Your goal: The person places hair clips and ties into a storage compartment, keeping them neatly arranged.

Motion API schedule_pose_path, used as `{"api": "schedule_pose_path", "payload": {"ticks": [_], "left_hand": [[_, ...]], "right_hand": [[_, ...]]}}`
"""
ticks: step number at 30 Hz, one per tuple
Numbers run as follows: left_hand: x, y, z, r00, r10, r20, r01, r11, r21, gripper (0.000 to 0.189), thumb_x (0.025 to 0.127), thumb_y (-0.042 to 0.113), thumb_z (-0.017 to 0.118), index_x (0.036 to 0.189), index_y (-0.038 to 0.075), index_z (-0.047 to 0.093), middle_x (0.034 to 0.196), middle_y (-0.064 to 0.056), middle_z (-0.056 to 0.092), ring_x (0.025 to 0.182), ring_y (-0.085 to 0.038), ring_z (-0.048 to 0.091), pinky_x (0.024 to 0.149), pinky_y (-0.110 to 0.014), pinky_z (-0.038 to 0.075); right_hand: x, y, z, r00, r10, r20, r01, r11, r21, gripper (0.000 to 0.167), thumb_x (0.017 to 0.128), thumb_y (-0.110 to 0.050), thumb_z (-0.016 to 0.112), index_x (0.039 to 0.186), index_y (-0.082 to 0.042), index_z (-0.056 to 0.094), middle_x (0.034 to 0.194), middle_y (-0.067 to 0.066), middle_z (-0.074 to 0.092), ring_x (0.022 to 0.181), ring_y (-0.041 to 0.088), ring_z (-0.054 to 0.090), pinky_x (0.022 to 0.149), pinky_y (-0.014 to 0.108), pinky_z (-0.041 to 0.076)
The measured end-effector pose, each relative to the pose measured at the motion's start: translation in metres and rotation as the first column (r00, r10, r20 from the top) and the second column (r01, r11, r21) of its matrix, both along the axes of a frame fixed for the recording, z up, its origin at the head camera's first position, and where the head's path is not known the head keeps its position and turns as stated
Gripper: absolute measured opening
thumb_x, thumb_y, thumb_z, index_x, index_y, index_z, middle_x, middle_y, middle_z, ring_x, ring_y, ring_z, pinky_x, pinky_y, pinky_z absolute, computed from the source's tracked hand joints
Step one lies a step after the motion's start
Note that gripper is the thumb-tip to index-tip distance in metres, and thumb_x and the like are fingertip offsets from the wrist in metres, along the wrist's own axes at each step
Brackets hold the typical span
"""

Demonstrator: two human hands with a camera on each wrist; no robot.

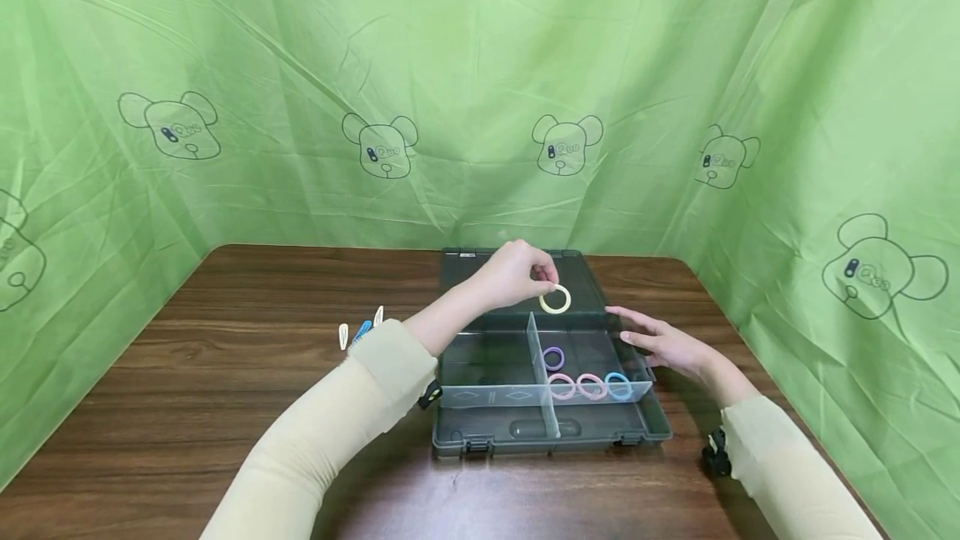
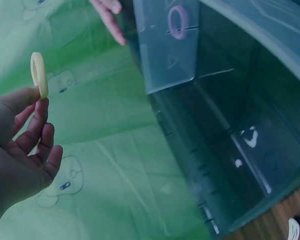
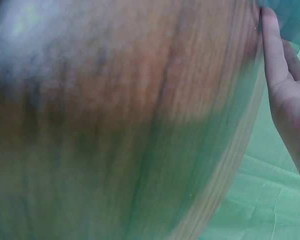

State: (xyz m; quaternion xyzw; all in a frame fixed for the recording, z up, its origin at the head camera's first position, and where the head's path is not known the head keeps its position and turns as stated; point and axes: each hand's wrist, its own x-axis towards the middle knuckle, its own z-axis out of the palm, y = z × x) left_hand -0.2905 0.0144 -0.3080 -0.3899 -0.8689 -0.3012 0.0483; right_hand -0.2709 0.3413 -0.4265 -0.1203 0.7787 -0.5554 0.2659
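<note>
Thumb and fingertips of my left hand (image 1: 516, 275) pinch a pale yellow hair tie (image 1: 555, 312), held up over the back part of a dark see-through box (image 1: 551, 447). In the left wrist view the hair tie (image 2: 43, 75) stands upright above the thumb. My right hand (image 1: 671, 348) is at the box's right side, fingers extended; in the right wrist view its fingertips are right at the box wall. Inside the right compartment lie a purple hair tie (image 1: 562, 362), two pink hair ties (image 1: 562, 398) and a blue hair tie (image 1: 618, 374).
The box lid (image 1: 467, 269) lies folded back behind it. Clear dividers (image 1: 491, 396) split the box into compartments. Left of the box, two cream snap clips (image 1: 343, 336) and a blue snap clip (image 1: 362, 330) lie on the wooden table (image 1: 247, 340). Green cloth (image 1: 465, 40) surrounds the table.
</note>
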Motion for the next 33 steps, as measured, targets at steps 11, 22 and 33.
{"api": "schedule_pose_path", "payload": {"ticks": [11, 22, 33], "left_hand": [[-0.008, 0.028, -0.028, 0.988, -0.146, -0.048, 0.140, 0.985, -0.105, 0.003, 0.083, 0.018, 0.070, 0.084, 0.016, 0.072, 0.075, 0.009, 0.068, 0.071, 0.000, 0.059, 0.071, -0.017, 0.044], [-0.015, 0.042, -0.054, 0.985, -0.144, -0.090, 0.120, 0.965, -0.232, 0.003, 0.084, 0.022, 0.069, 0.082, 0.023, 0.071, 0.077, 0.014, 0.065, 0.082, -0.004, 0.054, 0.078, -0.020, 0.040], [-0.007, 0.056, -0.077, 0.983, -0.171, -0.071, 0.134, 0.923, -0.361, 0.003, 0.085, 0.030, 0.069, 0.083, 0.028, 0.067, 0.075, 0.019, 0.060, 0.087, -0.006, 0.047, 0.082, -0.026, 0.037]], "right_hand": [[-0.001, 0.001, 0.000, 1.000, 0.000, -0.002, 0.000, 1.000, 0.016, 0.058, 0.099, -0.025, 0.047, 0.151, -0.025, 0.020, 0.153, 0.018, 0.021, 0.136, 0.038, 0.027, 0.094, 0.044, 0.045], [-0.001, 0.002, -0.002, 1.000, 0.003, -0.007, -0.003, 1.000, 0.024, 0.057, 0.100, -0.024, 0.046, 0.151, -0.025, 0.019, 0.153, 0.017, 0.021, 0.136, 0.036, 0.027, 0.094, 0.046, 0.045], [-0.003, 0.004, -0.003, 1.000, 0.004, -0.019, -0.003, 0.999, 0.051, 0.057, 0.100, -0.027, 0.046, 0.150, -0.029, 0.020, 0.153, 0.017, 0.023, 0.131, 0.036, 0.036, 0.093, 0.047, 0.044]]}}
